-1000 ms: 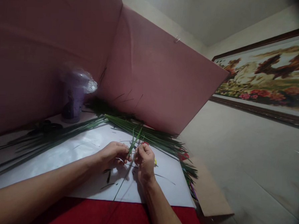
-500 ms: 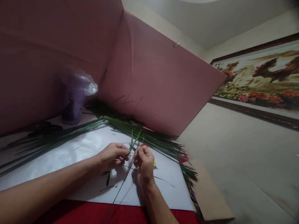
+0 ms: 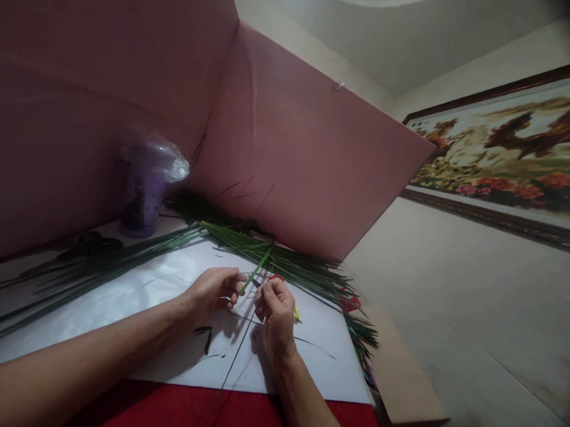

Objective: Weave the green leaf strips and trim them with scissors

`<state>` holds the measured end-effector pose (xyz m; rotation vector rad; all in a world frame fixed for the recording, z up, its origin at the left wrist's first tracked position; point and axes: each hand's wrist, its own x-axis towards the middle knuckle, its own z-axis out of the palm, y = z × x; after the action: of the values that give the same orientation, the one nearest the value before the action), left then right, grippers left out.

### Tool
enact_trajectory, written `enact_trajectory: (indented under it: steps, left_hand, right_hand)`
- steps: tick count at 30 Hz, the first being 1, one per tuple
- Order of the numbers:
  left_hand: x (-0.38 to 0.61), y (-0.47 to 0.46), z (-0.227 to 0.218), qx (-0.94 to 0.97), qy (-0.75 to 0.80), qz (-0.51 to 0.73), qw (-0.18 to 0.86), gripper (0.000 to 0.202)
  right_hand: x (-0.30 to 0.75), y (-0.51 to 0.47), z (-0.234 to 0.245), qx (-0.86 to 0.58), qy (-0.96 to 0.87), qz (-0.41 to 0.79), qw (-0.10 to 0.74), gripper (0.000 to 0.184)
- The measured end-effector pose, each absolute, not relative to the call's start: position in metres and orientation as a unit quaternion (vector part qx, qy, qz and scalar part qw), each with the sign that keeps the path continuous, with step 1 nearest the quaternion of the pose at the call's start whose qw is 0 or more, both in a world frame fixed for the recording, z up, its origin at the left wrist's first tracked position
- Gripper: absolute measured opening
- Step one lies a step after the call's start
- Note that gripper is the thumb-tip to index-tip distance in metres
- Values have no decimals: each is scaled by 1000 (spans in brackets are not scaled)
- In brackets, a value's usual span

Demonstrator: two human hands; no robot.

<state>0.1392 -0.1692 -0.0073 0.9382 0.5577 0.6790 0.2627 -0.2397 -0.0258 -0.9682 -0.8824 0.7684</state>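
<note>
My left hand point(image 3: 213, 290) and my right hand point(image 3: 274, 310) are close together above a white sheet point(image 3: 131, 307), both with fingers curled. Between them they pinch a narrow green leaf strip point(image 3: 254, 272) that sticks up and away from my fingers. A thin dark strand point(image 3: 237, 351) trails from the hands down toward the red cloth point(image 3: 169, 411). A pile of long green leaves point(image 3: 292, 265) lies just beyond my hands. Something small, red and yellow, shows behind my right hand.
A pink board point(image 3: 288, 150) stands folded around the back of the table. A purple cup point(image 3: 145, 193) wrapped in plastic sits in the corner. More long leaves point(image 3: 71, 272) and dark scissors point(image 3: 90, 241) lie on the left. A cardboard piece point(image 3: 401, 372) hangs off the right edge.
The leaf strip has tilted lower and only one blade shows above my fingers now. My hands have shifted slightly; the trailing strand has swung a little to the right.
</note>
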Motion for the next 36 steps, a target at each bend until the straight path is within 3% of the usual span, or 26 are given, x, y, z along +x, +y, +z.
enact_trajectory:
  steps: [9, 13, 23, 32, 36]
  left_hand:
    - [136, -158, -4, 404, 313, 472, 719, 49]
    - [134, -150, -6, 439, 297, 499, 685, 33]
    - [137, -156, -12, 593, 295, 368, 652, 29]
    - [135, -168, -2, 512, 231, 236, 793, 24]
    - [135, -172, -1, 499, 211, 229, 808, 20]
  right_hand:
    - [260, -243, -26, -422, -442, 348, 712, 26]
    - [258, -245, -25, -430, -452, 346, 701, 26]
    - [256, -245, -22, -426, -438, 327, 721, 26]
    - [259, -242, -23, -422, -387, 326, 752, 26]
    - [262, -241, -21, -421, -360, 340, 760, 25]
